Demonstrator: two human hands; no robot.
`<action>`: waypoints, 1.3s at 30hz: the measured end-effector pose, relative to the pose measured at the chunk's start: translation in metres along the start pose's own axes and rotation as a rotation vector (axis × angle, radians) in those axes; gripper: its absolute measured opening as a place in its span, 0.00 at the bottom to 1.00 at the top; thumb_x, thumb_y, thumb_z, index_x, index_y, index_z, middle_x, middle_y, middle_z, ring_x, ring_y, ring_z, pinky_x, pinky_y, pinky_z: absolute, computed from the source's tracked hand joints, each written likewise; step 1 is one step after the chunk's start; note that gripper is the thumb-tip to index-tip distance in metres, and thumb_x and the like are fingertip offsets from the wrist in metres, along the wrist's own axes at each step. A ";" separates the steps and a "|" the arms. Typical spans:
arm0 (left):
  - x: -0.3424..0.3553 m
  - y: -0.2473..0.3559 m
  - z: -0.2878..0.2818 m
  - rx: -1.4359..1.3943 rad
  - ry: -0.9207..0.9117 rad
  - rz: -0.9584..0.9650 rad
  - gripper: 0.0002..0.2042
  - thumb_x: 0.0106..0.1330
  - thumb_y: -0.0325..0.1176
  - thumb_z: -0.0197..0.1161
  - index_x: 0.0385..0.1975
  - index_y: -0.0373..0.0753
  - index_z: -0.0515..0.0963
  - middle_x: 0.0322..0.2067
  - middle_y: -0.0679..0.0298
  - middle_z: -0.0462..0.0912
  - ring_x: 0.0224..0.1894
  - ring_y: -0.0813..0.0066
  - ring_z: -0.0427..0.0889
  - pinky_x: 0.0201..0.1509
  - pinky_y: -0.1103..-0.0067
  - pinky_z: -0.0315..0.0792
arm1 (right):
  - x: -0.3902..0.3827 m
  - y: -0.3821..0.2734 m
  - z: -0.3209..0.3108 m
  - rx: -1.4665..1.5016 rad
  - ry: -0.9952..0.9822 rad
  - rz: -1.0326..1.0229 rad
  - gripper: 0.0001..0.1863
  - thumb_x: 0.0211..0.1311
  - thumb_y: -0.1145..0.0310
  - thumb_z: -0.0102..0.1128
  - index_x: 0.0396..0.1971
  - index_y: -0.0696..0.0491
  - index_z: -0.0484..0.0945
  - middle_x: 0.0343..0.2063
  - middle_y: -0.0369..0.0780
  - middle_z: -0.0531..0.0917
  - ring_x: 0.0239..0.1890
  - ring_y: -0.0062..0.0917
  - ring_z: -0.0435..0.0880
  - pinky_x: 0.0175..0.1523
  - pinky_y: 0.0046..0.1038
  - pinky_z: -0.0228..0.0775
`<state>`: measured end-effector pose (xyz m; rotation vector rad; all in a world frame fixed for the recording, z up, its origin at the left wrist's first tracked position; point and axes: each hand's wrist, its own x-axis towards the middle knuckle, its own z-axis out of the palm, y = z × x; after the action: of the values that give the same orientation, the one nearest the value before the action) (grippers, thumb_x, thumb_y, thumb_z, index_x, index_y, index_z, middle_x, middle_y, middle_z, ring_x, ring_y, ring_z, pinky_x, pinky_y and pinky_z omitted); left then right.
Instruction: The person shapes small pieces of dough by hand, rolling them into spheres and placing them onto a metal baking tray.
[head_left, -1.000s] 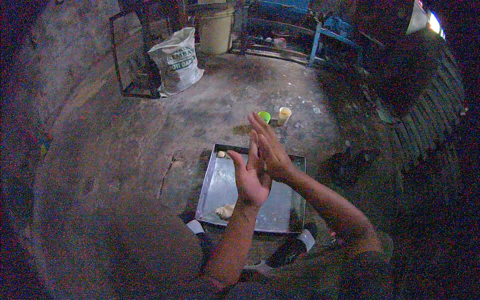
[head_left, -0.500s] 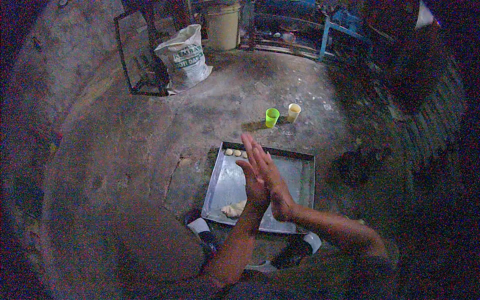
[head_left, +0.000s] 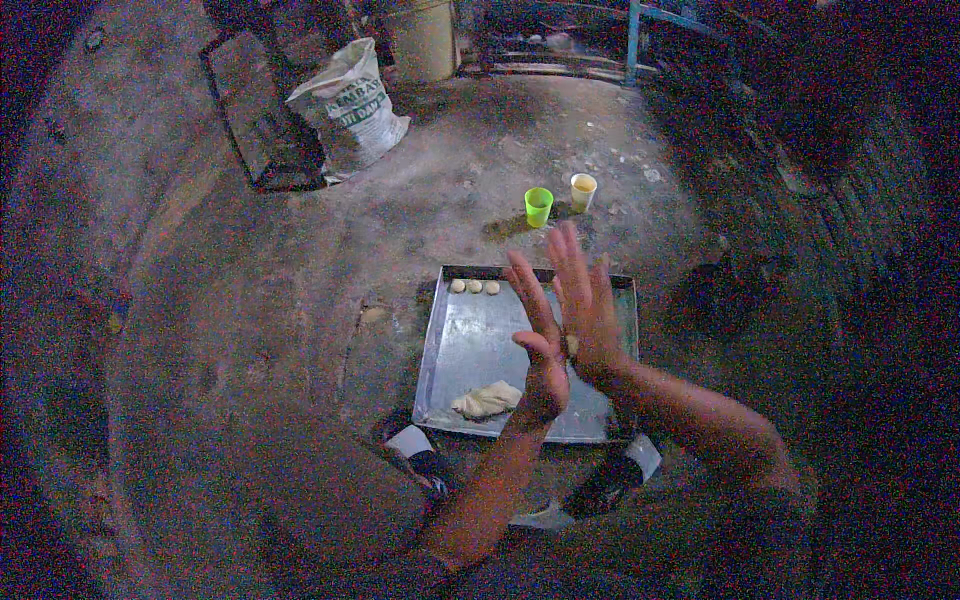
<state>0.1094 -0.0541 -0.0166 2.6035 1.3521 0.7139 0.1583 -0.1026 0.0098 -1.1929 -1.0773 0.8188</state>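
Over a shallow square metal tray (head_left: pixel 470 340) on the ground, my left hand (head_left: pixel 545 365) and my right hand (head_left: pixel 590 325) face each other with fingers stretched upward. A small piece of dough (head_left: pixel 571 345) shows between the palms, pressed by both; the left hand partly hides it. Inside the tray, a larger pale lump of dough (head_left: pixel 487 400) lies by the near edge, left of centre. Three small round dough balls (head_left: pixel 475 286) sit in a row at the far left corner. My hands and forearms cover part of the tray's right half.
Beyond the tray stand a green cup (head_left: pixel 539 207) and a pale cup (head_left: pixel 583 193). A white sack (head_left: pixel 355 115) rests at the far left against a dark frame (head_left: pixel 235 110), near a beige bucket (head_left: pixel 422 40). A blue post (head_left: pixel 633 42) rises at the back. The surroundings are dim.
My palms were pressed together; now they have parted slightly and shifted right, with the fingers more spread. The piece of dough between them has come into sight. The view has tilted a little downward.
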 end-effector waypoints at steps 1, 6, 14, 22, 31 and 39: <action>0.001 0.011 -0.015 -0.615 -0.052 0.003 0.44 0.65 0.70 0.22 0.74 0.44 0.33 0.75 0.61 0.28 0.76 0.64 0.24 0.75 0.62 0.22 | -0.003 0.007 -0.011 -0.024 0.025 0.018 0.40 0.73 0.38 0.19 0.75 0.50 0.38 0.76 0.39 0.38 0.77 0.33 0.32 0.76 0.39 0.21; 0.013 0.012 -0.009 -1.804 0.137 -0.114 0.36 0.72 0.58 0.32 0.74 0.44 0.38 0.75 0.60 0.34 0.76 0.68 0.32 0.75 0.65 0.36 | -0.004 -0.012 -0.005 -0.187 -0.028 0.012 0.43 0.71 0.35 0.19 0.75 0.51 0.38 0.76 0.39 0.38 0.77 0.32 0.32 0.76 0.36 0.20; 0.009 0.026 -0.033 -1.858 -0.082 -0.036 0.51 0.58 0.77 0.16 0.73 0.42 0.29 0.75 0.60 0.23 0.76 0.64 0.21 0.74 0.64 0.15 | 0.019 -0.029 -0.034 -0.339 -0.011 -0.177 0.46 0.69 0.33 0.24 0.74 0.53 0.36 0.75 0.42 0.40 0.77 0.35 0.35 0.76 0.39 0.25; 0.002 0.020 -0.024 -1.473 -0.061 0.175 0.47 0.63 0.72 0.15 0.74 0.41 0.34 0.75 0.57 0.27 0.76 0.57 0.21 0.74 0.61 0.17 | 0.019 -0.019 -0.023 -0.150 0.092 -0.089 0.43 0.70 0.34 0.19 0.74 0.50 0.36 0.75 0.39 0.39 0.77 0.33 0.33 0.76 0.39 0.22; 0.007 0.019 -0.018 -1.991 -0.111 0.040 0.46 0.64 0.72 0.17 0.74 0.43 0.32 0.75 0.60 0.29 0.76 0.61 0.26 0.76 0.65 0.22 | 0.017 -0.043 0.006 -0.203 -0.012 -0.068 0.42 0.72 0.40 0.36 0.74 0.51 0.39 0.75 0.42 0.40 0.77 0.33 0.38 0.75 0.39 0.35; 0.008 -0.004 0.002 -2.238 -0.078 0.086 0.39 0.70 0.63 0.29 0.75 0.49 0.33 0.76 0.64 0.28 0.77 0.66 0.28 0.76 0.68 0.30 | 0.008 -0.016 -0.002 -0.589 -0.175 -0.332 0.38 0.67 0.59 0.53 0.73 0.47 0.49 0.74 0.48 0.45 0.75 0.51 0.43 0.74 0.45 0.44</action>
<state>0.1109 -0.0452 -0.0167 0.7329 -0.1056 1.0268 0.1622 -0.0995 0.0265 -1.3837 -1.6821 0.3535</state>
